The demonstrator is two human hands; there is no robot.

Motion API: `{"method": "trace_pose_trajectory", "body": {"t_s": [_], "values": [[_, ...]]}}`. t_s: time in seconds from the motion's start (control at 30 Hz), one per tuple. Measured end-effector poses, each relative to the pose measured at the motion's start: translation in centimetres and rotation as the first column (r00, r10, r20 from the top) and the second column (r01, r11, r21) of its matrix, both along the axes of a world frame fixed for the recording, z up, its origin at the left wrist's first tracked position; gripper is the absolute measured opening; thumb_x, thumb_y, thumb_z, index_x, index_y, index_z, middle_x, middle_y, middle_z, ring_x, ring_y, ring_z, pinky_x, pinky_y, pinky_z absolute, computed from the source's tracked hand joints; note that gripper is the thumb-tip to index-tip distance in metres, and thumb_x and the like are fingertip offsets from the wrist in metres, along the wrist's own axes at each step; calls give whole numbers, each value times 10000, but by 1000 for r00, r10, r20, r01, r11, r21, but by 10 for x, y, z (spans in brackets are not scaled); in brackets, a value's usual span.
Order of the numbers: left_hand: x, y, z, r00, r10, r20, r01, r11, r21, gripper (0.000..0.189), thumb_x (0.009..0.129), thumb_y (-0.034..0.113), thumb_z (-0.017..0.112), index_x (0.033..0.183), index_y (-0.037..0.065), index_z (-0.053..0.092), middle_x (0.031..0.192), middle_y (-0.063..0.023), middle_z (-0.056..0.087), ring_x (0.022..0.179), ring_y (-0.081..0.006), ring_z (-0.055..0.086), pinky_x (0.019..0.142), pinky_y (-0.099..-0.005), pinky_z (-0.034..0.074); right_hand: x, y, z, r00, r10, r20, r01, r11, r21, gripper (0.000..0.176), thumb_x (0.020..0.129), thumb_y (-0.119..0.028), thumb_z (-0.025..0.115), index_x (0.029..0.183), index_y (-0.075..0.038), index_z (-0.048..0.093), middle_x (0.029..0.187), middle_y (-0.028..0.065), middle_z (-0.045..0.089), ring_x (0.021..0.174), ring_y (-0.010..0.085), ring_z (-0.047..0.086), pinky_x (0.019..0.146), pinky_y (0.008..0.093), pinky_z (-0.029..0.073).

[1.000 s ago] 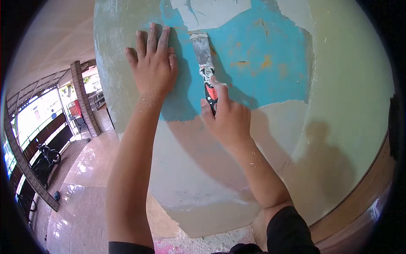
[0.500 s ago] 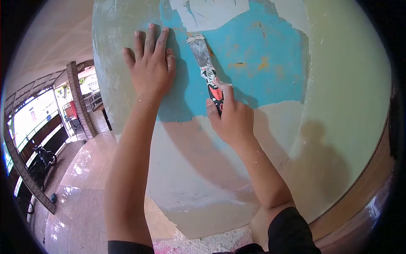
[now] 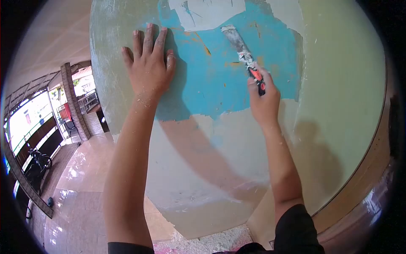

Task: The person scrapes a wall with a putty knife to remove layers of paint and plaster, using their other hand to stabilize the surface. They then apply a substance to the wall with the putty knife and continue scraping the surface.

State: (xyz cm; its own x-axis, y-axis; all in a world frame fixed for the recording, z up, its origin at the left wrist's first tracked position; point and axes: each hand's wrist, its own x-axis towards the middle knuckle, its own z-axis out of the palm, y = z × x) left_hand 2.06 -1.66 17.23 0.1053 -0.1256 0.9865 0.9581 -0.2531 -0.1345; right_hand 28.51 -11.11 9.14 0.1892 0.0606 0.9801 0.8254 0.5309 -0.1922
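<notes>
My left hand (image 3: 150, 70) lies flat on the wall with its fingers spread, at the left edge of a bare turquoise patch (image 3: 198, 89). In my right hand (image 3: 265, 99) is a putty knife (image 3: 245, 53) with a black and red handle. Its metal blade points up and to the left, with pale residue at the tip and near the handle. The tip is just below the whitish paint layer (image 3: 211, 15) at the top. Orange marks and small scratches show in the turquoise. Below it the wall surface (image 3: 198, 169) is pale, with a ragged border.
Pale scrapings (image 3: 211, 241) are heaped at the foot of the wall. Greenish paint (image 3: 342, 63) covers the wall at right. On the left are a glossy tiled floor (image 3: 80, 203), a pillar (image 3: 76, 101) and a parked motorcycle (image 3: 40, 158).
My right hand has moved to the right and slightly up with the putty knife, uncovering orange marks where the blade was. My left hand stays in place on the wall.
</notes>
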Motion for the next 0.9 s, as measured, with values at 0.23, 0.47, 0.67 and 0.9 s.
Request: {"method": "trace_pose_trajectory", "body": {"t_s": [0.23,0.47,0.67,0.9], "values": [[0,-6,-2,999,38,-3,-38,997,-60,615,969,412,487,1563,315,358,1659,-15,284,1540,-315,210,1216,-607,129,56,6,49,991,-125,-37,126,992,16,424,989,-266,583,1400,-162,581,1194,152,703,1052,325,692,906,378,526],[-3,-3,-2,1000,-7,-13,6,1000,-25,609,961,420,507,1546,291,399,1644,-34,314,1527,-318,241,1199,-626,137,73,-9,52,986,-167,-15,166,984,-66,399,1000,-316,574,1383,-204,573,1114,141,725,950,339,710,838,397,541],[-2,-2,-3,1000,-11,-21,11,1000,-7,615,953,421,516,1544,295,404,1641,-31,321,1528,-315,240,1197,-624,147,58,-12,80,959,-282,34,284,949,-138,387,996,-384,560,1347,-223,547,949,150,727,883,358,706,759,460,541],[-2,-5,-3,1000,29,-10,-29,997,-73,631,968,435,498,1570,330,340,1667,-8,262,1546,-312,190,1221,-606,112,45,-19,135,933,-358,41,358,908,-216,407,988,-450,527,1334,-236,547,944,148,728,886,391,698,757,494,535]]}}
